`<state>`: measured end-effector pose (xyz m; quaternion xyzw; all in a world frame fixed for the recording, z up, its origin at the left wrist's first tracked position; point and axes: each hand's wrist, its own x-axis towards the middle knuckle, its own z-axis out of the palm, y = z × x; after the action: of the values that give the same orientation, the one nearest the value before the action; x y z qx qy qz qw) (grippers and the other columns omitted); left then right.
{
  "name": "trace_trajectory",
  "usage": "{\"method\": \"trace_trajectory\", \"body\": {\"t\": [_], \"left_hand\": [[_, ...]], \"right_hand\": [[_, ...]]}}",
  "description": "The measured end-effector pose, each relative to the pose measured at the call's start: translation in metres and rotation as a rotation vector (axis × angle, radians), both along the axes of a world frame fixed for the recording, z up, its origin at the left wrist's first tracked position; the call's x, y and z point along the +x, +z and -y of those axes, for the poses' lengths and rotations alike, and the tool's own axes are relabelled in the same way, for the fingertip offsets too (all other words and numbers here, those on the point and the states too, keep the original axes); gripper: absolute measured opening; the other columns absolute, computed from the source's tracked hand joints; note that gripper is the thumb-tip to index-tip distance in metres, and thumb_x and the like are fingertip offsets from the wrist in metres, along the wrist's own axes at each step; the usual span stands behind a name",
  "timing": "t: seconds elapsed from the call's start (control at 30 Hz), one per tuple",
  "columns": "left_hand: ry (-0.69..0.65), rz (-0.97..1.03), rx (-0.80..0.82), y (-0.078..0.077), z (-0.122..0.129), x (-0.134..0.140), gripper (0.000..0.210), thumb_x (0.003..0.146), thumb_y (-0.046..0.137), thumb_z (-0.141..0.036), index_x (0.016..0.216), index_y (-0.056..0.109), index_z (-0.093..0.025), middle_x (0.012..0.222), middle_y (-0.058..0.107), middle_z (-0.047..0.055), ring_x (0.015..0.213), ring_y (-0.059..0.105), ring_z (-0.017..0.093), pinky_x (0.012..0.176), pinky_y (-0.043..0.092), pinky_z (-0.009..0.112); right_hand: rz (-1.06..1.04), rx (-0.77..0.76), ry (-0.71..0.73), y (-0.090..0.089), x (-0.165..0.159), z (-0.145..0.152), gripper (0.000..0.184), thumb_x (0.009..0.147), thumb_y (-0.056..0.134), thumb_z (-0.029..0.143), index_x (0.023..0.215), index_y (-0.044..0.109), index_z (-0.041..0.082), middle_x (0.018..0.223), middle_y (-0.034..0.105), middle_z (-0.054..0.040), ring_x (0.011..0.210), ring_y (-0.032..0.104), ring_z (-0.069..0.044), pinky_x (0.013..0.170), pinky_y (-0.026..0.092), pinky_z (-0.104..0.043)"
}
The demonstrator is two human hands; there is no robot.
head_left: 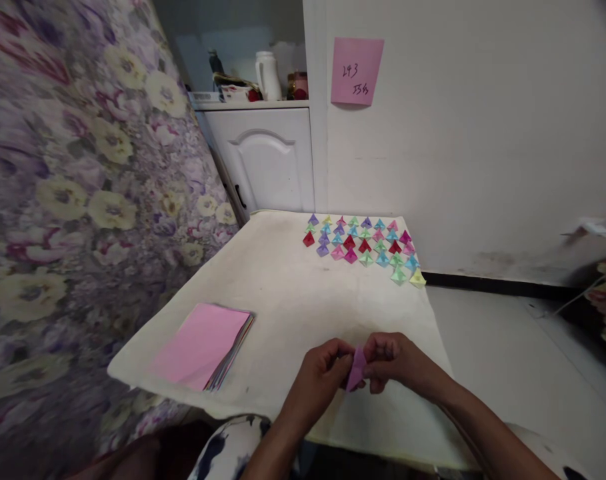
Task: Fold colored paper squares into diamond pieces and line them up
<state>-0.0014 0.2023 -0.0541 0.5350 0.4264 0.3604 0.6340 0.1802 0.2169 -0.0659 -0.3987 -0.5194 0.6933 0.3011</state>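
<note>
A small folded piece of pink-purple paper [356,371] is pinched between both hands above the near part of the cream-covered table [283,287]. My left hand [327,367] grips its left side, thumb on top and fingers curled behind. My right hand [387,360] is closed on the right edge, thumb and index finger pressed together. Parts of the fold lie hidden behind the fingers. To the left lies a stack of coloured paper sheets [203,343], pink on top.
Rows of small folded paper pieces [365,246] in many colours cover the table's far right corner. A pink note [357,71] hangs on the wall. Behind the table stands a white cabinet [273,157]; a flowered curtain [107,200] runs along the left.
</note>
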Motion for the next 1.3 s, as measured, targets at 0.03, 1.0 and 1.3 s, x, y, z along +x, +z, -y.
{"method": "trace_trajectory", "body": {"t": [0.03,1.0,1.3], "left_hand": [[-0.002,-0.015,0.007,-0.001,0.0,0.0,0.018,0.082,0.05,-0.027,0.083,0.063,-0.015,0.064,0.061,0.001,0.059,0.055,0.013,0.057,0.04,0.024],[0.18,0.046,-0.02,-0.016,-0.005,0.006,0.015,0.064,0.053,-0.008,0.075,0.059,-0.014,0.052,0.058,-0.004,0.046,0.047,0.009,0.047,0.036,0.02],[0.255,0.066,-0.133,-0.016,-0.005,0.011,0.006,0.065,0.056,-0.013,0.07,0.057,-0.015,0.047,0.06,-0.002,0.043,0.052,0.011,0.044,0.039,0.021]], "right_hand": [[0.005,0.001,0.0,-0.001,0.0,0.0,0.019,0.066,0.071,0.025,0.075,0.058,0.013,0.064,0.067,-0.0012,0.052,0.062,-0.012,0.053,0.049,-0.026],[-0.113,-0.023,-0.162,-0.014,-0.01,-0.001,0.018,0.068,0.07,0.024,0.075,0.058,0.013,0.061,0.067,-0.0016,0.055,0.062,-0.013,0.055,0.049,-0.026],[-0.057,0.023,-0.251,-0.026,-0.022,0.001,0.014,0.068,0.066,0.022,0.071,0.054,0.015,0.057,0.058,0.004,0.049,0.055,-0.01,0.049,0.045,-0.022]]}}
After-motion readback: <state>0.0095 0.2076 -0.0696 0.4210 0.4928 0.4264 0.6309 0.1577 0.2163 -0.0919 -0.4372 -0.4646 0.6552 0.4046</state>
